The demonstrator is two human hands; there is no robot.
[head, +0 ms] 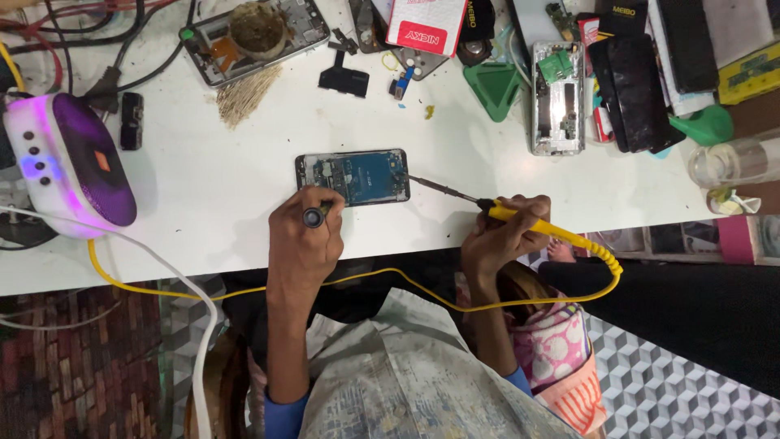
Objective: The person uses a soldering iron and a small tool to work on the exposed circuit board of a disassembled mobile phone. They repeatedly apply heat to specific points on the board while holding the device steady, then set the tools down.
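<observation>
An opened phone with a blue inner board lies flat on the white table. My left hand rests at the phone's near edge, shut on a small tool with a round black end that touches the phone's lower left part. My right hand grips a yellow-handled soldering iron. Its thin dark tip points left and reaches the phone's right edge. The iron's yellow cable loops across my lap to the left.
A glowing purple speaker sits at the left edge. Another opened phone with a round tin, a red-and-white box, green plastic picks, a stripped phone frame, dark phones and a clear bottle crowd the far side.
</observation>
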